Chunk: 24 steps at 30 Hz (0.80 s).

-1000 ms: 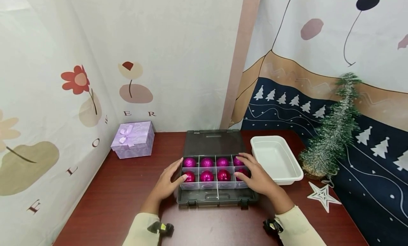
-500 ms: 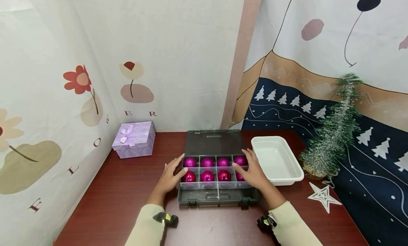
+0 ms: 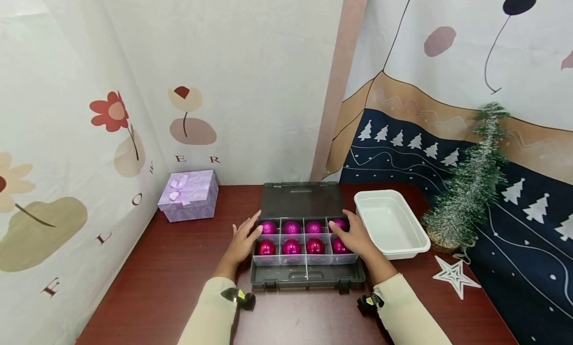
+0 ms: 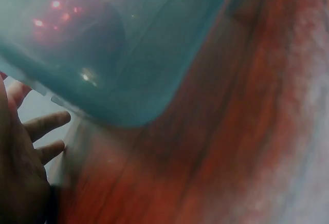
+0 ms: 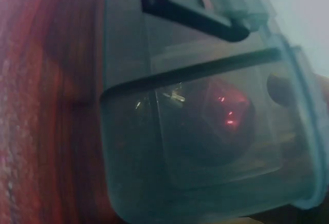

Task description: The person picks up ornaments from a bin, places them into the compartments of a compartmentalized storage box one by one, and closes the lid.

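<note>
A smoky clear organizer box [image 3: 327, 274] lies with its lid [image 3: 304, 201] folded back on the table. Glittery purple-pink balls [image 3: 292, 227] fill its back row of compartments, and shiny magenta ones [image 3: 315, 246] the row in front. My left hand [image 3: 239, 244] is at the box's left side, fingers spread and thumb over the rim. At the opposite side my right hand [image 3: 358, 237] has its thumb over the back right ball. In the left wrist view, extended fingers [image 4: 49, 125] show behind the box's corner. The right wrist view shows the box wall with a dark latch [image 5: 195, 21].
A white tray [image 3: 418, 246] stands just right of the box. Beyond it are a frosted small Christmas tree [image 3: 470, 196] and a white star [image 3: 455, 275]. A lilac gift box [image 3: 190, 196] sits at the back left, near the wall cloth.
Both hands have shifted slightly along the box's sides, away from me. The right hand has uncovered the front right ball. The white tray has slid a little to the right.
</note>
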Each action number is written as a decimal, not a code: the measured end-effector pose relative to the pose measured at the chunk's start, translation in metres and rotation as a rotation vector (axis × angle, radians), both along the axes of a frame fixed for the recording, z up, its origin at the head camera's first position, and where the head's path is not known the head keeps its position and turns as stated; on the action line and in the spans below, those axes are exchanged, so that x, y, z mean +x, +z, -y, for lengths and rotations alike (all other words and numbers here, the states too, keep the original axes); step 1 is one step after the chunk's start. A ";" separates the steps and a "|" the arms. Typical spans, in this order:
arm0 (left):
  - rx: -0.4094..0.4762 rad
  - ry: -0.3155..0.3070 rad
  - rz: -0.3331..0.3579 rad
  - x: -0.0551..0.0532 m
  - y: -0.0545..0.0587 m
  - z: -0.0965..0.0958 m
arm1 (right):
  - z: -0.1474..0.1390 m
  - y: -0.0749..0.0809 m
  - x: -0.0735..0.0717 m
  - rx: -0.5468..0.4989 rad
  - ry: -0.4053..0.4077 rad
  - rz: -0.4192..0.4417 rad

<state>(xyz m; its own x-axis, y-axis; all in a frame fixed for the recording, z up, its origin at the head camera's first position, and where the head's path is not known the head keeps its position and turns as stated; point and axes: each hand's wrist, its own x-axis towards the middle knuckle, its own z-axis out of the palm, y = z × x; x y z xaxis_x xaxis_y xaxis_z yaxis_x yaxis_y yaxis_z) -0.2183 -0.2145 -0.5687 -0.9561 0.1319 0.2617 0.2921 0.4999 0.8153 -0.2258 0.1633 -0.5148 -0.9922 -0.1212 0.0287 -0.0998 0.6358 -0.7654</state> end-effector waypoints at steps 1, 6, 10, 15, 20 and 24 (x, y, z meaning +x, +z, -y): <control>0.003 -0.001 0.005 -0.001 -0.001 0.000 | 0.000 -0.001 -0.001 -0.011 -0.013 0.014; 0.020 -0.004 0.020 -0.002 0.000 -0.003 | -0.003 -0.004 -0.005 -0.051 -0.060 0.072; 0.035 -0.011 0.006 -0.003 -0.001 -0.002 | -0.004 -0.006 -0.006 -0.076 -0.082 0.117; 0.022 -0.018 -0.019 -0.009 -0.015 0.002 | -0.005 -0.010 -0.008 -0.099 -0.084 0.111; 0.036 -0.015 -0.008 -0.006 -0.010 0.001 | -0.007 -0.014 -0.010 -0.141 -0.090 0.086; 0.026 0.006 0.057 -0.002 0.002 -0.002 | -0.009 -0.015 -0.011 -0.187 -0.088 0.088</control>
